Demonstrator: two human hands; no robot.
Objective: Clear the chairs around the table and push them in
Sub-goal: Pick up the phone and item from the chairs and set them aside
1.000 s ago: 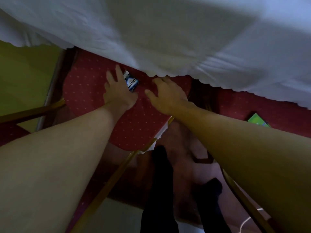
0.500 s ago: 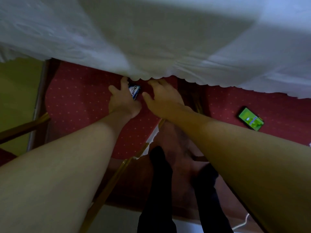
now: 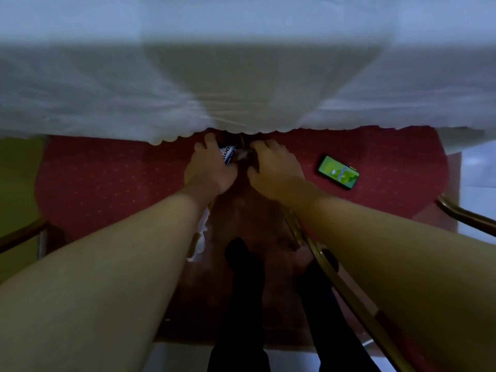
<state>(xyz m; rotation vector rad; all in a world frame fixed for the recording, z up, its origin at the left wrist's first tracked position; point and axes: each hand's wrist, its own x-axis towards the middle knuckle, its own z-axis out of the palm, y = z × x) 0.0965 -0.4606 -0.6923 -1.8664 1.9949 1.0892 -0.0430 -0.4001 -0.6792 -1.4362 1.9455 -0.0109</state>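
Note:
Two chairs with red dotted seats stand side by side, half under a hanging white tablecloth [image 3: 241,84]. My left hand [image 3: 208,169] is on the left seat [image 3: 107,178], fingers curled around a small blue and white packet [image 3: 228,153] just below the cloth's hem. My right hand [image 3: 275,167] lies with bent fingers on the inner edge of the right seat [image 3: 389,157], holding nothing that I can see. A green-screened phone [image 3: 338,171] lies flat on the right seat, to the right of my right hand.
Gold chair-frame rails run at the lower right [image 3: 346,288], far right [image 3: 467,216] and left [image 3: 21,234]. My dark-socked feet [image 3: 244,267] stand on a brown floor between the chairs. A yellow-green surface [image 3: 16,189] is at the left.
Both hands have slid forward to the tablecloth's hem. My left hand has gone from lying beside the packet to curling around it. The phone has come fully into view.

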